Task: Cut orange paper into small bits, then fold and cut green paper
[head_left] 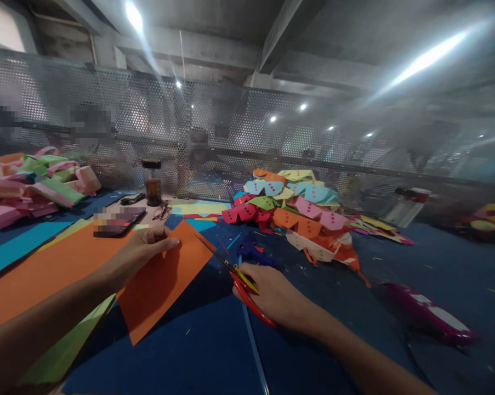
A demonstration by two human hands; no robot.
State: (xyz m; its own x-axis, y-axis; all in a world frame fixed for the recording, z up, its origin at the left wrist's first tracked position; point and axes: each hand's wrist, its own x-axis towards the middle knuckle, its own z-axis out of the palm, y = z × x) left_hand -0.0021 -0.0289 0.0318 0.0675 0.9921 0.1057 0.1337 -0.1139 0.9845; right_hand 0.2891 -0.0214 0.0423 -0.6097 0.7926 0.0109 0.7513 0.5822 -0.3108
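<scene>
Cutting seems in hand: the left hand [154, 242] has its grip pinched on an orange paper sheet [160, 291] toward the near edge of the table [177, 365], the right hand [272, 289] has its grip wrapped round scissors [229, 266], blades at the sheet's right corner; a clean cut calls for steady paper
</scene>
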